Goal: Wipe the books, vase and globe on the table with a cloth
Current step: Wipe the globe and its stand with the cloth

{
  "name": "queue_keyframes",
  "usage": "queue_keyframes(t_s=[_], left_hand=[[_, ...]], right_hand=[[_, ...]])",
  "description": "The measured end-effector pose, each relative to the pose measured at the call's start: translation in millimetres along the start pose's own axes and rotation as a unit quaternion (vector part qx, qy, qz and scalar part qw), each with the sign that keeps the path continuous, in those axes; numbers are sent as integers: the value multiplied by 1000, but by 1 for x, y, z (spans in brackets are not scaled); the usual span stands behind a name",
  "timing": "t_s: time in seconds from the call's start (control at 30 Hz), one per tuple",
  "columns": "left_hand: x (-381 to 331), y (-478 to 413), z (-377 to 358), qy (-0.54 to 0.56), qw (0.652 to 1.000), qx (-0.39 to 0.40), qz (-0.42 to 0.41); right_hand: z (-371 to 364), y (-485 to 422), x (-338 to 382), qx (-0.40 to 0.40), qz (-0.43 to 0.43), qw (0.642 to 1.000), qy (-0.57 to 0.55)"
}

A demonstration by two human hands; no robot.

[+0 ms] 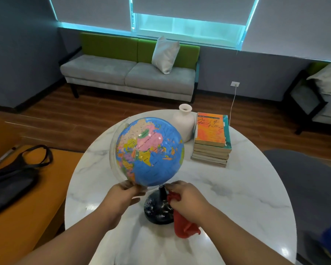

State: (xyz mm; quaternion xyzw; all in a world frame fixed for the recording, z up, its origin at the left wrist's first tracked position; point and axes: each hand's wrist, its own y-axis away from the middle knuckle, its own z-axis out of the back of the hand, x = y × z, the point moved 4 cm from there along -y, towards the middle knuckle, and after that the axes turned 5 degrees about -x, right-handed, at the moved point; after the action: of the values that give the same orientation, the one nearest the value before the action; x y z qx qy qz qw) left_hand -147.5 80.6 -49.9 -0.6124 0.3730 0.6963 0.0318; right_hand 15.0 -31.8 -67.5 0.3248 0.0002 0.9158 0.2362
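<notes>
1. Red cloth [183, 224] is bunched in the right hand [187, 199], whose fingers curl round it and press it to the black stem [162, 191] of the globe [149, 152]. Its loose tail hangs below the wrist, beside the base [157, 209].
2. The step in hand looks to be wiping the stand. To do it well, wrap the cloth round the stem, rub up and down, then circle the speckled base out to its rim.
3. The left hand [122, 194] pinches the lower end of the clear arc [113, 150] between thumb and fingers. A firm hold there should stop the globe from turning or tipping under the rubbing.
4. The ball sits just above and beyond both hands. The base lies between them, nearer the right hand.
5. The vase [183, 121] and books [211, 142] stand well beyond the right hand, towards the far edge of the worktop [237, 197]. They are just beside each other; I cannot tell if they touch.
</notes>
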Motion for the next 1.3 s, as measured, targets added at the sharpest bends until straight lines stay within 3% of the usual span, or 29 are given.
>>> queue_keyframes(t_s=[0.2, 0.5, 0.67, 0.87, 1.07, 1.2, 1.3], left_hand=[[5, -5, -15, 39, 998, 35, 28], [9, -10, -20, 41, 998, 22, 33], [13, -11, -16, 49, 998, 33, 34], [16, -14, -15, 54, 998, 9, 39], [18, -12, -19, 56, 997, -43, 32], [14, -9, -21, 59, 997, -47, 24], [14, -9, -21, 62, 996, -53, 28]], right_hand=[[-1, -3, 2, -9, 9, 1000, 15], [-4, -2, 1, 2, 24, 1000, 13], [25, -1, -27, -98, -58, 993, 5], [-4, 10, -10, 28, 46, 998, 27], [-1, 2, -28, 18, 4, 997, 72], [-16, 10, -6, 44, 56, 996, 54], [-5, 6, -20, 8, 15, 999, 51]])
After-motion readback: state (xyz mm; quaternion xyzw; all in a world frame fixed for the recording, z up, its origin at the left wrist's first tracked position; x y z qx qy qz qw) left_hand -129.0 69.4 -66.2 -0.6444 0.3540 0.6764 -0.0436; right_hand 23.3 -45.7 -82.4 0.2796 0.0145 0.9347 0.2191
